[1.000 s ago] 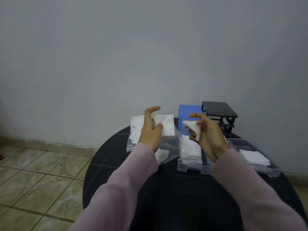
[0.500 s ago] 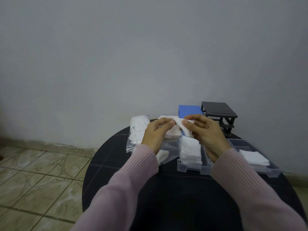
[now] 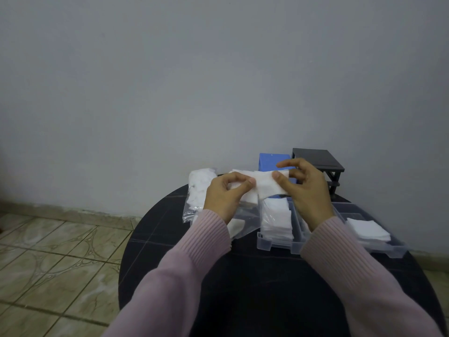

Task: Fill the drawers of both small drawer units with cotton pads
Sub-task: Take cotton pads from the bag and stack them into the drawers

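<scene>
Above the table my left hand and my right hand pinch white cotton pads between thumb and fingertips, held close together. Below them lies a clear drawer stacked with pads. A second clear drawer with a few pads sits at the right. Behind stand the blue drawer unit and the black drawer unit frame. A clear plastic bag of pads lies at the left.
Everything rests on a round black table against a grey wall. Tiled floor shows at the left. The bag's loose flap spreads under my left wrist.
My hands came together from apart; the pads each held are now joined between both hands and shifted slightly right.
</scene>
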`<state>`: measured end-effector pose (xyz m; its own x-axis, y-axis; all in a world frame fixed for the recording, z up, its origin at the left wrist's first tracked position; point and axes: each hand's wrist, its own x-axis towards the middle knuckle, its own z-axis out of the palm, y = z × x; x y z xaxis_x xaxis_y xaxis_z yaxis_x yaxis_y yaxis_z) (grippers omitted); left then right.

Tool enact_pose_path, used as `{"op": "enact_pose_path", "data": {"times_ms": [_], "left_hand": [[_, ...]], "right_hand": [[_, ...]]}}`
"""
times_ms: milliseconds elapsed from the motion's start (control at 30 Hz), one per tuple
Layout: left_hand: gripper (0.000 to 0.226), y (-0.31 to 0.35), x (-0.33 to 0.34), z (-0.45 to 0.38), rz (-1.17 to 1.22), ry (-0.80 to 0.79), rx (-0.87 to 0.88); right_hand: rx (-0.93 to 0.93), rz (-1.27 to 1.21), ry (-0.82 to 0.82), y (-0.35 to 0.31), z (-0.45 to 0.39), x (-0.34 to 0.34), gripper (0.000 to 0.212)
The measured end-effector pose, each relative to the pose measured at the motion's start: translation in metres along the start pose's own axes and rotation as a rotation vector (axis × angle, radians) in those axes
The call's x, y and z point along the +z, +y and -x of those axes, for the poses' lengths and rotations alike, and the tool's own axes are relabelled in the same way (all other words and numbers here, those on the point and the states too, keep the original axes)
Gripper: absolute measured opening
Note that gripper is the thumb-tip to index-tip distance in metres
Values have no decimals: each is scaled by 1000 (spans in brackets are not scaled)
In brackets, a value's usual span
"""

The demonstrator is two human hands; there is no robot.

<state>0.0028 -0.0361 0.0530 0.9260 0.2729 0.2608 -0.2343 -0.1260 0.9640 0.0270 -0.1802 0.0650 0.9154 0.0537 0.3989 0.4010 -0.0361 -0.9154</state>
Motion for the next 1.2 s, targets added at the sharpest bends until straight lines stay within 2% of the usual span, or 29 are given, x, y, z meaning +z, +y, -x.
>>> {"op": "enact_pose_path", "data": {"times_ms": [167,300,333,567,633,700,800,967,1033,1200], "left_hand": [[13,3,-2,3,48,-13,-15],[45,3,2,5,70,-119,-53],[47,1,4,4,64,-116,-41],[32,-8,2,-3,69,12,32],[25,-7,1,-3,69,-7,34],[8,-6,2,-2,61,-58,32],[24,-6,3,-1,71,-94,26],[37,-6,1,1,58,-175,33],[35,-6,3,2,33,-199,41],[50,-4,4,5,17,-246,56]], "right_hand": [[135,-140,-112,-5,0,-6,30],[108,-158,-166,-9,3,-5,33],[106,-163,-170,-10,3,-4,33],[245,-182,-181,-9,1,-4,33],[290,-299,-175,-7,0,-5,21],[340,-453,-144,-7,-1,-7,13],[364,-555,-104,-7,-3,-10,12],[283,-445,-117,-6,-1,-5,15],[217,-328,-99,-5,-1,-2,18],[55,-31,-56,4,0,0,17]]}}
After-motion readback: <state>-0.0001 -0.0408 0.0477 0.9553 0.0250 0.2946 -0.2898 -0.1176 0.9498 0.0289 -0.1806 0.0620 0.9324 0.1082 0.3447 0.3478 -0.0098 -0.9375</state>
